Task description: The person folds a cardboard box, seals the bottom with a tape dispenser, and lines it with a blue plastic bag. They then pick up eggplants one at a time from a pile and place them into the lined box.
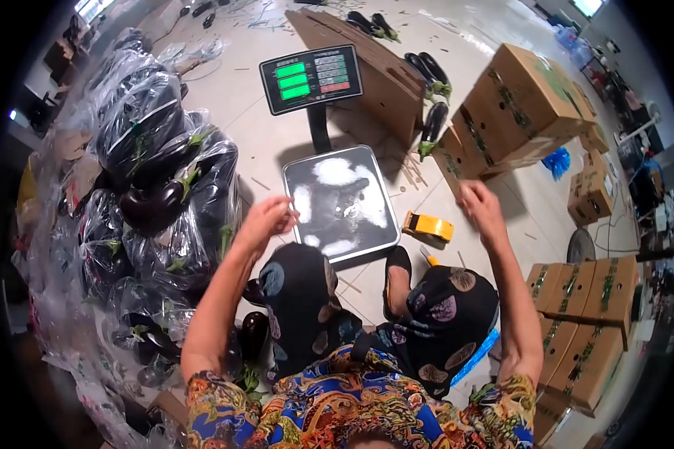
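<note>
My left hand (272, 219) is over the left edge of the weighing scale (341, 202), its fingers curled; whether they hold anything is too small to tell. My right hand (479, 204) is closed near the lower corner of a cardboard flap (448, 159) beside a large carton (513, 112); its fingers look pinched on the flap's edge. Nothing lies on the scale's platform, which has white glare. Its display (311, 78) glows green. A yellow tape dispenser (429, 226) rests on the floor between the scale and my right hand.
Eggplants in clear plastic bags (146, 120) are heaped at the left. A cardboard sheet (374, 78) stands behind the scale, with loose eggplants (433, 123) beside it. Stacked cartons (584, 359) stand at the lower right. A yellow cutter (429, 255) lies near my knee.
</note>
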The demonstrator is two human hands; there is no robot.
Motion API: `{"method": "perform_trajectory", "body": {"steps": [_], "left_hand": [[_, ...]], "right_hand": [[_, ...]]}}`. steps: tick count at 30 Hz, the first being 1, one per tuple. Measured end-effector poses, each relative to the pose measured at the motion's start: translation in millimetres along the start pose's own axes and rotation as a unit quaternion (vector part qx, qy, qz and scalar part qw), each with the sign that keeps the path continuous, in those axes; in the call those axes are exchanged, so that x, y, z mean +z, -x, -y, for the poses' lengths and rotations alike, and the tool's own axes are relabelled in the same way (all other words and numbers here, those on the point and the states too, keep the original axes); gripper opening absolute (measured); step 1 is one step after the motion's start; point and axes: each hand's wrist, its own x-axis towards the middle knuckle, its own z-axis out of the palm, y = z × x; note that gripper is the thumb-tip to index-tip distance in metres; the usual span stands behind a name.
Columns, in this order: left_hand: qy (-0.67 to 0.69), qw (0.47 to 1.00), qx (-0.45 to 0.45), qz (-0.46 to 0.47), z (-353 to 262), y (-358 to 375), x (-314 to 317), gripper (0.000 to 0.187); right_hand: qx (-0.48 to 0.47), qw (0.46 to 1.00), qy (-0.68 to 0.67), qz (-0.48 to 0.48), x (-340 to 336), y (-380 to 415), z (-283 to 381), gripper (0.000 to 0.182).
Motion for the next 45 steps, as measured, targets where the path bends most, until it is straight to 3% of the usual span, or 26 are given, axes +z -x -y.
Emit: {"method": "perform_trajectory", "body": {"steps": [2, 4, 6, 7, 8, 10, 14, 19, 22, 25, 28, 34, 35, 40, 45], "left_hand": [[-0.002, 0.998, -0.054, -0.036, 28, 12, -10, 0.037], [0.05, 0.995, -0.074, -0.037, 66, 19, -26, 0.036], [0.052, 0.995, -0.079, -0.034, 105, 24, -43, 0.036], [0.022, 0.991, -0.112, -0.074, 93, 37, -35, 0.035], [0.01, 0.989, -0.129, -0.073, 117, 36, -50, 0.035], [0.003, 0.987, -0.128, -0.095, 108, 45, -46, 0.035], [0.008, 0.979, -0.174, -0.108, 141, 35, -64, 0.032], [0.05, 0.974, -0.194, -0.105, 105, 11, -28, 0.033], [0.063, 0.969, -0.217, -0.101, 103, -8, -28, 0.033], [0.057, 0.962, -0.235, -0.125, 100, -13, -27, 0.032], [0.051, 0.959, -0.239, -0.144, 105, -7, -31, 0.032], [0.131, 0.958, -0.222, -0.129, 166, 3, -57, 0.031], [0.142, 0.953, -0.232, -0.137, 173, 6, -59, 0.031], [0.095, 0.972, -0.172, -0.126, 158, -1, -34, 0.031], [0.113, 0.959, -0.228, -0.126, 152, -2, -38, 0.034]], "right_hand": [[-0.103, 0.984, 0.141, -0.02, 24, -49, 38, 0.036], [-0.184, 0.96, 0.196, -0.075, 49, -94, 57, 0.036], [-0.202, 0.959, 0.174, -0.096, 61, -145, 58, 0.037], [-0.177, 0.966, 0.158, -0.101, 63, -167, 61, 0.037], [-0.177, 0.963, 0.169, -0.11, 63, -187, 61, 0.038], [-0.143, 0.969, 0.146, -0.138, 58, -229, 51, 0.039], [-0.047, 0.985, 0.033, -0.16, 43, -281, 28, 0.04], [-0.06, 0.993, -0.036, -0.092, 41, -304, 26, 0.048], [-0.05, 0.995, -0.087, -0.025, 41, -317, 23, 0.034], [-0.076, 0.99, -0.116, -0.031, 36, -325, 16, 0.03], [-0.107, 0.976, 0.078, -0.176, 35, -329, 37, 0.026], [-0.193, 0.931, 0.183, -0.249, 37, -357, 38, 0.03], [-0.167, 0.949, 0.137, -0.231, 33, -361, 38, 0.032], [-0.185, 0.872, 0.429, -0.143, 36, -358, 55, 0.028], [-0.214, 0.851, 0.458, -0.138, 28, -329, 76, 0.026]]}}
